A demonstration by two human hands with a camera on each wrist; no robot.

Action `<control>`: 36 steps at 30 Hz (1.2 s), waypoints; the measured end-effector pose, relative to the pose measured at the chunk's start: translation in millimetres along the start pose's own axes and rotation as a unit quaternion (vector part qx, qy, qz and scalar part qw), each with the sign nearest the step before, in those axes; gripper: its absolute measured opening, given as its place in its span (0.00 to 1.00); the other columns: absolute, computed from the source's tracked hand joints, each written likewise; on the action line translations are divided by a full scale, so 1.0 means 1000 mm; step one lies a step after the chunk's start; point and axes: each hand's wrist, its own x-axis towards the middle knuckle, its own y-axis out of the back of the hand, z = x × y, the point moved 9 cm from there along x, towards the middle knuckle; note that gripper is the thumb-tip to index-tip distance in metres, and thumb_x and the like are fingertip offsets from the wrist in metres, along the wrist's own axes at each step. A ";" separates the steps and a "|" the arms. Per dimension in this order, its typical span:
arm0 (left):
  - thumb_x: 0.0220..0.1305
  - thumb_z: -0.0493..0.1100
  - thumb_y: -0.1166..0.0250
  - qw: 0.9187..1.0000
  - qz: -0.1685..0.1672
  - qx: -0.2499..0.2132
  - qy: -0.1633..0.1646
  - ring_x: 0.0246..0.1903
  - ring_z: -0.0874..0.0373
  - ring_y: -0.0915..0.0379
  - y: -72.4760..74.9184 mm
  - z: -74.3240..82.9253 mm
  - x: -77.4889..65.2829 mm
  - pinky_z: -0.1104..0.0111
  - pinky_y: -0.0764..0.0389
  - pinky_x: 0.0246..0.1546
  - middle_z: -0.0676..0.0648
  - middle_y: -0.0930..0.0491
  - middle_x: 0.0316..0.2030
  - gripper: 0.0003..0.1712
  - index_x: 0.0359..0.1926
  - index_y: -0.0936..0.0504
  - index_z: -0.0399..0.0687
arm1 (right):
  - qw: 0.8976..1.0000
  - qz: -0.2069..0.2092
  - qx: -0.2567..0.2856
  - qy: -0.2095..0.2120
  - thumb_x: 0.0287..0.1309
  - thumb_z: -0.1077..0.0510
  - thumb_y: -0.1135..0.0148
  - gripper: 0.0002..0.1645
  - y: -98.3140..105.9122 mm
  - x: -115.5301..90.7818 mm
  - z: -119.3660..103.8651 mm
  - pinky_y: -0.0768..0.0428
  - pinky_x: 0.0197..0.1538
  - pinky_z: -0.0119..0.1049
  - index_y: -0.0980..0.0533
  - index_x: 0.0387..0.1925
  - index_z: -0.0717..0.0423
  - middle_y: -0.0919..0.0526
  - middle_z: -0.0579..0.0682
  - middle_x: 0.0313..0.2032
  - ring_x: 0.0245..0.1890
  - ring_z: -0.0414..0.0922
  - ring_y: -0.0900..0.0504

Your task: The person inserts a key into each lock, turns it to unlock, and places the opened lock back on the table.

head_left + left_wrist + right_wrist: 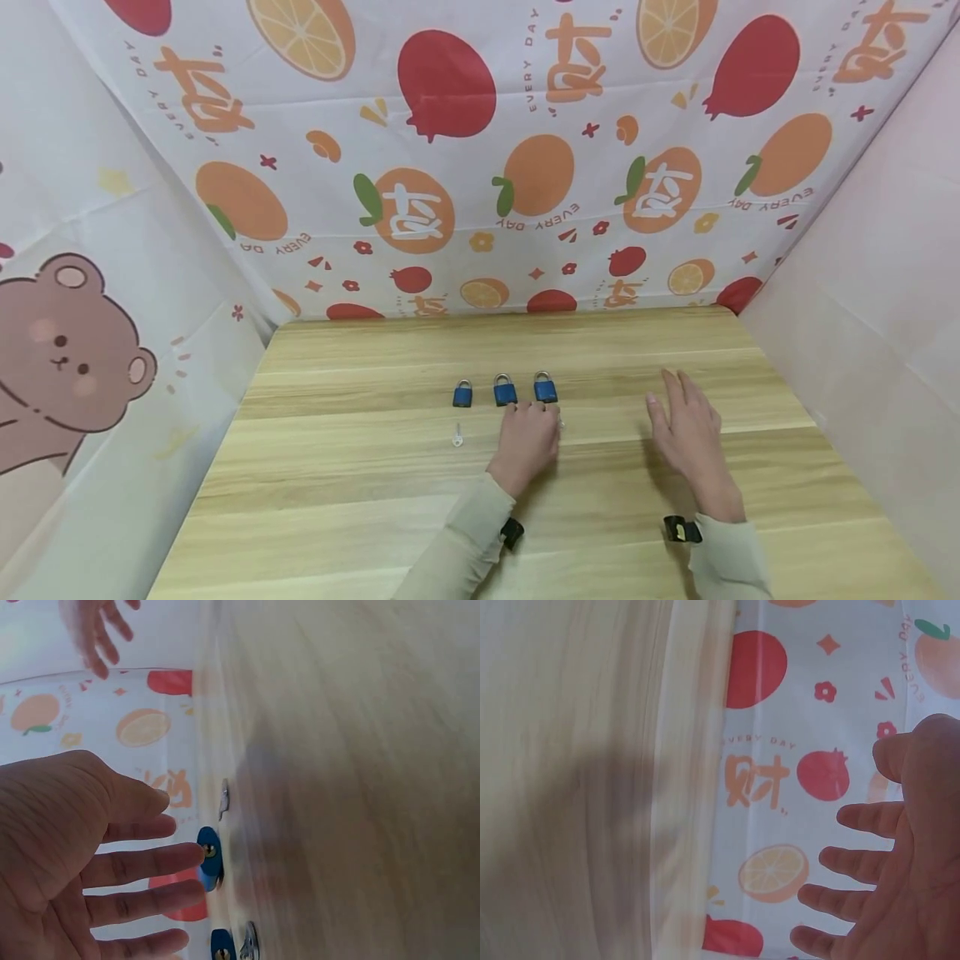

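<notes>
Three blue padlocks stand in a row on the wooden table: a left padlock (462, 394), a middle padlock (506, 390) and a right padlock (545, 387). A silver key (458, 435) lies in front of the left one. Just in front of the middle and right padlocks hovers my left hand (525, 437), its fingers extended and holding nothing in the left wrist view. That view shows two more keys, a farther key (224, 799) and a nearer key (250, 943). Off to the right, my right hand (688, 429) is above the table with fingers spread and nothing in it.
The wooden table (337, 475) ends at a back wall of fruit-printed cloth (465, 275). Pale cloth walls rise on both sides, the left one with a printed bear (67, 350). Each wrist carries a black strap.
</notes>
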 end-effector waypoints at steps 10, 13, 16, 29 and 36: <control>0.70 0.45 0.38 1.000 -0.017 0.007 -0.012 0.33 0.52 0.16 -0.012 0.005 0.012 0.55 0.17 0.41 0.49 0.12 0.34 0.08 0.38 0.14 0.49 | 1.000 -0.013 -0.013 -0.011 0.79 0.43 0.62 0.38 0.004 0.001 0.012 0.44 0.62 0.79 0.44 0.75 0.66 0.46 0.76 0.74 0.71 0.77 0.44; 0.69 0.44 0.38 0.999 -0.034 0.008 0.003 0.36 0.51 0.15 -0.018 0.003 0.013 0.55 0.17 0.43 0.48 0.11 0.37 0.08 0.38 0.13 0.49 | 1.000 -0.019 -0.012 -0.014 0.79 0.42 0.63 0.38 0.002 0.001 0.015 0.44 0.62 0.80 0.44 0.75 0.66 0.47 0.75 0.75 0.71 0.77 0.45; 0.69 0.44 0.37 0.999 -0.038 0.010 0.016 0.37 0.50 0.15 -0.022 0.004 0.015 0.54 0.17 0.43 0.46 0.11 0.38 0.08 0.38 0.13 0.47 | 0.999 -0.025 -0.013 -0.017 0.80 0.42 0.63 0.38 0.000 0.000 0.019 0.44 0.61 0.80 0.44 0.75 0.66 0.47 0.75 0.75 0.72 0.77 0.45; 0.69 0.56 0.35 0.992 -0.062 0.003 0.111 0.42 0.49 0.16 -0.036 0.003 0.023 0.51 0.18 0.52 0.45 0.12 0.39 0.20 0.41 0.11 0.44 | 0.999 -0.025 -0.018 -0.027 0.80 0.43 0.63 0.37 -0.001 -0.002 0.033 0.41 0.59 0.80 0.44 0.75 0.66 0.46 0.77 0.74 0.69 0.78 0.42; 0.64 0.50 0.29 0.989 -0.068 0.025 0.131 0.44 0.50 0.16 -0.039 0.006 0.028 0.52 0.18 0.53 0.45 0.12 0.41 0.13 0.42 0.11 0.45 | 0.999 -0.037 -0.017 -0.034 0.80 0.40 0.66 0.39 -0.003 -0.001 0.039 0.41 0.58 0.80 0.45 0.76 0.66 0.47 0.77 0.74 0.69 0.79 0.43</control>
